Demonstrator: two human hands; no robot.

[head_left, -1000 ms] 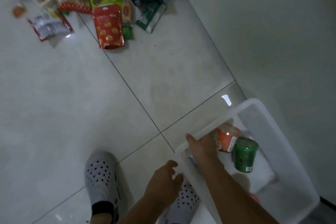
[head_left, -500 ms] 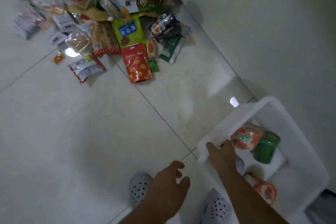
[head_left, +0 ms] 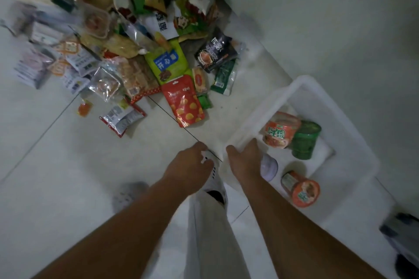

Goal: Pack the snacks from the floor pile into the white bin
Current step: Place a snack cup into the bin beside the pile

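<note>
**Right hand on the bin's rim, snack pile lying on the tiles**

The snack pile [head_left: 127, 36] fills the view from ten to twelve o'clock, a heap of bags, pouches and clear trays on the pale tiled floor [head_left: 68, 165]. A small silver-and-red packet [head_left: 122, 118] lies apart at the pile's six o'clock edge. Just to its three o'clock lies a red pouch [head_left: 183, 102], and a green pouch with a blue label [head_left: 167, 63] touches that one's twelve o'clock end. A dark packet [head_left: 215, 52] lies at the pile's three o'clock side.

A grey perforated shoe [head_left: 129, 195] shows at seven o'clock. The left hand [head_left: 192, 170] hangs over the floor near the centre, palm down. Its fingers are bent loosely, close together, and hold nothing.

Just beside it, at its three o'clock, the right hand [head_left: 246, 161] grips the near corner of the white bin [head_left: 256, 111]. The thumb is on the outside of the rim and the fingers are hooked over it.

The bin stands on the floor at three to four o'clock, close to the wall [head_left: 340, 29]. Inside, an orange cup [head_left: 281, 130] leans against a green cup [head_left: 305, 140], and a second orange cup [head_left: 300, 189] lies on its side at their six o'clock.
</note>
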